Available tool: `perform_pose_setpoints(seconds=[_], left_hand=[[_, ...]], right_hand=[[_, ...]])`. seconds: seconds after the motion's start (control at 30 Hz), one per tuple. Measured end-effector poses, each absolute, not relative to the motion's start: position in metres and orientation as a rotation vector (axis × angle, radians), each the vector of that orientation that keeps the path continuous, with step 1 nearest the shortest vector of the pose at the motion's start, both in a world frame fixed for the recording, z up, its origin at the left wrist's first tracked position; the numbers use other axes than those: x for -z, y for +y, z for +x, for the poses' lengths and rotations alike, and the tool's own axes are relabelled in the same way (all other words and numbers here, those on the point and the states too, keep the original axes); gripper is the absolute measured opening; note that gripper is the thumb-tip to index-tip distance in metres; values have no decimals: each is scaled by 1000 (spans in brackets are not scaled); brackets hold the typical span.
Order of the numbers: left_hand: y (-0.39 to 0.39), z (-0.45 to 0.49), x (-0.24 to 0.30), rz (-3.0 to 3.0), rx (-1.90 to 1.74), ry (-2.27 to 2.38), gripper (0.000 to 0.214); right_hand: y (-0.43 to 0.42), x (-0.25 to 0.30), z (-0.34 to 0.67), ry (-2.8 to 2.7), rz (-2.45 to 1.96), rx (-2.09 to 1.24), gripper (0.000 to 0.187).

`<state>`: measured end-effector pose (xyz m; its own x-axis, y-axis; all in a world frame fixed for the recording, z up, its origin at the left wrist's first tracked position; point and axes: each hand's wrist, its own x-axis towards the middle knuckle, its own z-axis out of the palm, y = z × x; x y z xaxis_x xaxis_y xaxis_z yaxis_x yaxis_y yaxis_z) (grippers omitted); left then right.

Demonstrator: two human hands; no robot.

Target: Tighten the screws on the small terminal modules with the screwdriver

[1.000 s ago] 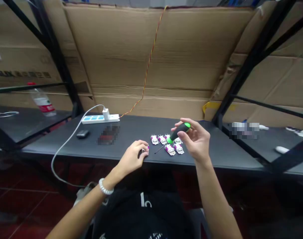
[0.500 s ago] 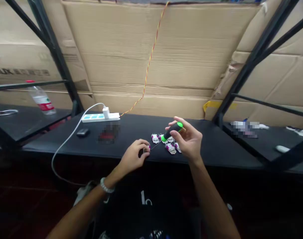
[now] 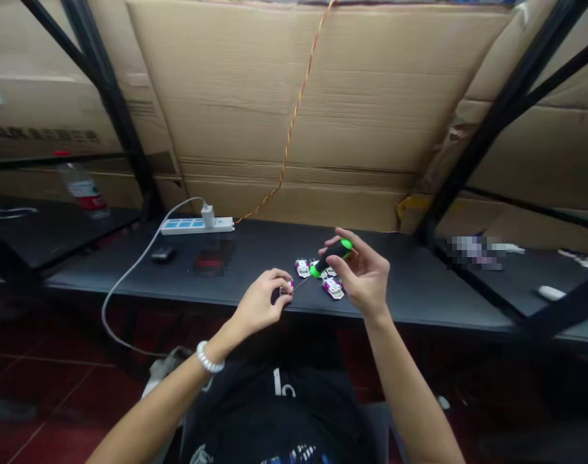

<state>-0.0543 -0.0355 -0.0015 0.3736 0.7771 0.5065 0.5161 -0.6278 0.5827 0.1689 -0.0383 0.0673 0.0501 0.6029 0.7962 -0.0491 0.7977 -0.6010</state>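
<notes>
My right hand (image 3: 364, 274) grips a screwdriver (image 3: 331, 258) by its black and green handle. The shaft slants down to the left, its tip reaching a small purple and white part (image 3: 291, 284) pinched in my left hand (image 3: 265, 296). Fingers cover most of that part, so its kind is unclear. On the black table (image 3: 255, 258), just right of my left hand, lie several similar small white and purple pieces (image 3: 332, 288), some partly hidden behind the screwdriver and my right hand.
A white power strip (image 3: 197, 225) with a plugged-in charger (image 3: 207, 216) stands at the back left. Its white cable (image 3: 129, 274) hangs over the front edge. Nearby lie a small black object (image 3: 163, 254) and a blurred reddish item (image 3: 209, 259). Black metal posts (image 3: 124, 122) flank the table; cardboard backs it.
The view has shifted slightly and the exposure differs. My right hand and the screwdriver have moved very slightly left; both hands keep their hold.
</notes>
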Motion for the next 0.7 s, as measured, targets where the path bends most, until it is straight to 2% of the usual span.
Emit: perform_pose_setpoints(seconds=[0.47,0.7], left_hand=[[-37,-52,1,2294,-1148,1142,13],[-37,-51,1,2293,-1160,1138,12]], right_hand=[[-28,-87,151,-1609,-581,-387,42],[-21,-85,151,-1662,-547,-511,49]])
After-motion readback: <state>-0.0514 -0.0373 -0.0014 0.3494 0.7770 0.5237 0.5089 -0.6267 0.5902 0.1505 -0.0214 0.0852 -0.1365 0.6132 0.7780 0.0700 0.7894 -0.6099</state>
